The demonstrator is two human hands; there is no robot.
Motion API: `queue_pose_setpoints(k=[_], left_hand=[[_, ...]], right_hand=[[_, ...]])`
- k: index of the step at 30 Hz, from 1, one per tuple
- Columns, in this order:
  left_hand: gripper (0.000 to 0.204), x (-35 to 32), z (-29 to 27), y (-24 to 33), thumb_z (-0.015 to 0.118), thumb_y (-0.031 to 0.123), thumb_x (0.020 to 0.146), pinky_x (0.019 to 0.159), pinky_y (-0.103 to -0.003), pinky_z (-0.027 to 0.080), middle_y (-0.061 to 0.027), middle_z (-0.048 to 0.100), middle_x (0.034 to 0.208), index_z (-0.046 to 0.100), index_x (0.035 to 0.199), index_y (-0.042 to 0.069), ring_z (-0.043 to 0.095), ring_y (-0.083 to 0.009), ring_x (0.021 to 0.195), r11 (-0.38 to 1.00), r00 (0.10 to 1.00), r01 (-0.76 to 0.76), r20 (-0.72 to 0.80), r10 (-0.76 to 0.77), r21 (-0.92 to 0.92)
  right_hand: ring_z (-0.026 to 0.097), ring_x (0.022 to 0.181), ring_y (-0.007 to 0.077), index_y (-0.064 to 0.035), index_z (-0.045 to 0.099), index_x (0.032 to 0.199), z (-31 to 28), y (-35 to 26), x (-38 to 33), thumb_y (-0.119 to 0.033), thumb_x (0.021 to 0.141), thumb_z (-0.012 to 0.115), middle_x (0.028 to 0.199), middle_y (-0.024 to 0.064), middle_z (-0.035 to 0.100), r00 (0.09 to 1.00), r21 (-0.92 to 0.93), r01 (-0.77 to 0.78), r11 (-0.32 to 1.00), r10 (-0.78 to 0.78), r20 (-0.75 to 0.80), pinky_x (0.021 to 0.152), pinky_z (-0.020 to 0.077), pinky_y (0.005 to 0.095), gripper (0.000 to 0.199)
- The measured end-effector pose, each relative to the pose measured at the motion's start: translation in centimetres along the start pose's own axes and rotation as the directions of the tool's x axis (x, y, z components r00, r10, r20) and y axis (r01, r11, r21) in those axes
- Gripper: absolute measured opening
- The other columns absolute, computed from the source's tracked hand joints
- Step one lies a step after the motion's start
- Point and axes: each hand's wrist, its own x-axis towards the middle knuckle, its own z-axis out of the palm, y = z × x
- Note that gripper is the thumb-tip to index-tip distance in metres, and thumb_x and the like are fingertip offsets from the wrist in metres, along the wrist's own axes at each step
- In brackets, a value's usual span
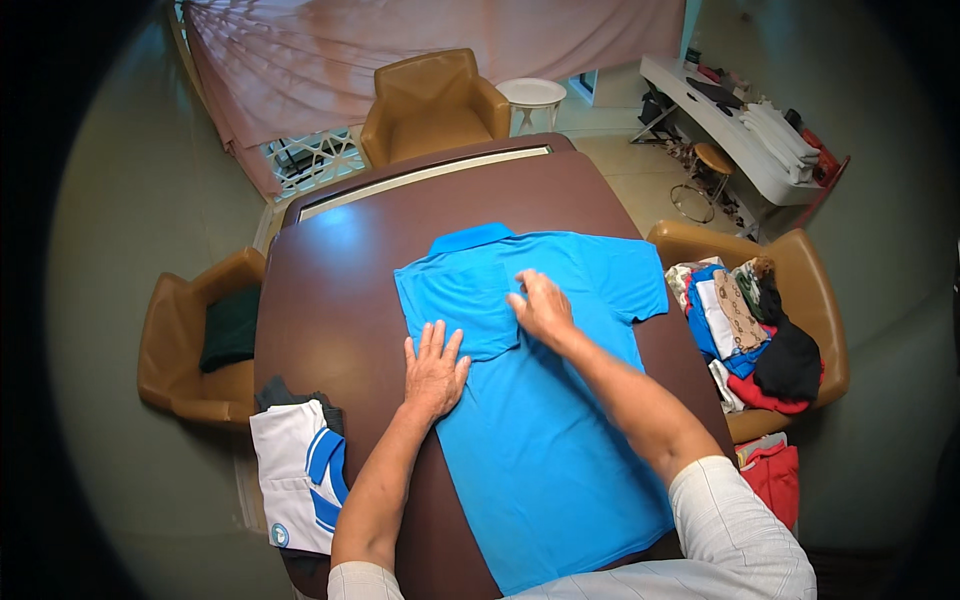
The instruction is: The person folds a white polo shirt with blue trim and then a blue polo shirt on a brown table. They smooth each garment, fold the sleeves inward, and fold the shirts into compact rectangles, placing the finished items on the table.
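the shirt (pixel 560 440) is bright blue, the table (pixel 335 330) dark reddish brown, and the polo (pixel 282 455) white with a blue, white-striped collar (pixel 322 452). the chairs (pixel 435 115) are tan, the cushion (pixel 230 328) dark green, the curtain (pixel 420 45) pale pink. the pile (pixel 785 362) mixes blue, white, black, red and patterned tan; the sleeve (pixel 735 515) is finely lined off-white.

The shirt (pixel 570 430) lies on the table (pixel 330 330), collar toward the far edge, with the left hand (pixel 434 382) on its folded-over part, the right hand (pixel 543 308) over it farther right, and a garment stack (pixel 285 470) at the table's near left edge. Of 3 armchairs, the left armchair (pixel 175 340) has a cushion or cloth (pixel 230 325) on its seat, the right armchair (pixel 825 300) holds a clothes pile (pixel 735 310), and the far armchair (pixel 435 110) stands behind the table, before a curtain (pixel 400 30) and left of a side table (pixel 532 92). At far right, a stool (pixel 713 157) stands beside a desk (pixel 690 95).
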Motion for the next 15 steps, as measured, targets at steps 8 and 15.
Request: queue_pose_setpoints(k=[8, 15], left_hand=[[0.056, 3.3, -1.7, -3.6, 0.065, 0.029, 0.105, 0.119, -0.06, 0.036, -0.0235, 0.052, 0.157, 0.053, 0.155, 0.008, 0.049, -0.0408, 0.144, 0.99, 0.958, -0.119, -0.269, 0.095, -0.075], [0.045, 8.9, -2.1, -9.9, 0.063, 0.009, 0.101, 0.095, -0.053, 0.052, -0.0132, 0.073, 0.129, 0.058, 0.145, 0.007, 0.065, -0.0369, 0.106, 0.994, 0.938, -0.005, -0.346, -0.033, -0.108]], right_hand=[[0.07, 0.121, 0.0376, -0.01, 0.073, 0.127, 2.7, 0.2, 8.6, -0.035, 0.087, 0.084, 0.128, 0.0174, 0.075, 0.971, -0.151, -0.15, 0.977, 0.174, 0.165, 0.1, 0.0571, 0.0512, 0.049], [0.073, 0.111, 0.0337, -0.0133, 0.075, 0.102, 3.6, 0.6, 10.5, -0.027, 0.084, 0.083, 0.112, 0.0117, 0.078, 0.935, -0.123, -0.171, 0.978, 0.2, 0.293, 0.091, 0.0589, 0.0493, 0.024]])
